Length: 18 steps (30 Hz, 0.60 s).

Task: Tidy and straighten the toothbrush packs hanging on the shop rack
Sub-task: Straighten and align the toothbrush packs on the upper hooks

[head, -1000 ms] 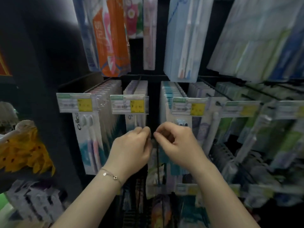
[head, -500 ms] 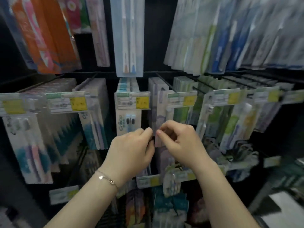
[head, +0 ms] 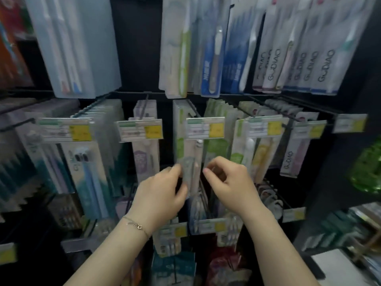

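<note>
Rows of toothbrush packs hang on black wire hooks across the rack. In the middle row a green-and-white pack (head: pixel 188 153) hangs below a yellow-and-white price tag (head: pixel 205 127). My left hand (head: pixel 162 195) pinches the lower left edge of this pack between thumb and fingers. My right hand (head: pixel 228 180) is just to the right of the pack, fingers curled near its right edge; whether it touches the pack is blurred. A purple-print pack (head: pixel 145 153) hangs to the left, a yellow-green pack (head: pixel 260 153) to the right.
Large pale blue packs (head: pixel 78 44) and GUDIAO packs (head: pixel 321 48) hang in the top row. Lower hooks with price tags (head: pixel 214 225) stick out beneath my hands. A black side panel (head: pixel 338 162) bounds the rack on the right, with green items (head: pixel 369 172) beyond.
The view has swung to the right along the rack. Both hands moved from the blue-and-white packs to the green-and-white pack, and my left hand took hold of its edge.
</note>
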Motion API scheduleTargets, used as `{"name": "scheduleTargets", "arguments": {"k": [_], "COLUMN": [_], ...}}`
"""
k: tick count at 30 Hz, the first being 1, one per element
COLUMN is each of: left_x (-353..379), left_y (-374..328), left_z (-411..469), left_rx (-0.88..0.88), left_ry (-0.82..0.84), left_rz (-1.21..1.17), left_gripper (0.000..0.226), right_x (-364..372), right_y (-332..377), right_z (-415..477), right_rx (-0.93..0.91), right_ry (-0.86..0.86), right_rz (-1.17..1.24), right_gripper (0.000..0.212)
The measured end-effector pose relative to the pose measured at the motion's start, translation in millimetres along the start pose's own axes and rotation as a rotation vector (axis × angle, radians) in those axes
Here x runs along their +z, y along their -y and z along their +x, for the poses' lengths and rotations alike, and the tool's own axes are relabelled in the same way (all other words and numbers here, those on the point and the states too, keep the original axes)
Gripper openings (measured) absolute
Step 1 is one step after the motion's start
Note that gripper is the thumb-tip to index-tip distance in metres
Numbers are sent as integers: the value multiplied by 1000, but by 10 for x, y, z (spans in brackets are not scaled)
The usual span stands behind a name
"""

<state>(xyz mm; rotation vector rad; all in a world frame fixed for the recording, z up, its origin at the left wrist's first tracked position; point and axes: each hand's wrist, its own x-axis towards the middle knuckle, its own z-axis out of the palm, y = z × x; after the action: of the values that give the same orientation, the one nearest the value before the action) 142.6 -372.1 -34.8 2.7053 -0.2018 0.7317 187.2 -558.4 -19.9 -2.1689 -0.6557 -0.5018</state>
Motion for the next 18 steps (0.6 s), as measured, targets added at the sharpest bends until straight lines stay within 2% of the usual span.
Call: {"name": "scheduleTargets", "arguments": {"k": [2, 5, 8, 11, 13, 18], "left_x": [87, 167, 209, 222, 219, 236], "left_y": [-73, -106, -101, -82, -80, -45], "left_z": [88, 201, 308, 421, 478, 557], "left_rx": [-108, -253, -304, -317, -340, -350], "left_ry": [-9, -29, -28, -11, -13, -65], "left_rz": [-94, -232, -319, -404, -444, -499], "left_gripper": [19, 29, 38, 30, 21, 30], "right_x": [-63, -62, 11, 125, 194, 385], "right_y": [-95, -180, -174, -164, -127, -94], "right_z": [29, 101, 180, 262, 302, 380], "right_rx": [18, 73, 142, 233, 263, 290], "right_ry": [7, 41, 68, 134, 171, 153], "right_rz": [36, 30, 63, 193, 285, 377], "right_gripper": [10, 34, 59, 72, 75, 65]}}
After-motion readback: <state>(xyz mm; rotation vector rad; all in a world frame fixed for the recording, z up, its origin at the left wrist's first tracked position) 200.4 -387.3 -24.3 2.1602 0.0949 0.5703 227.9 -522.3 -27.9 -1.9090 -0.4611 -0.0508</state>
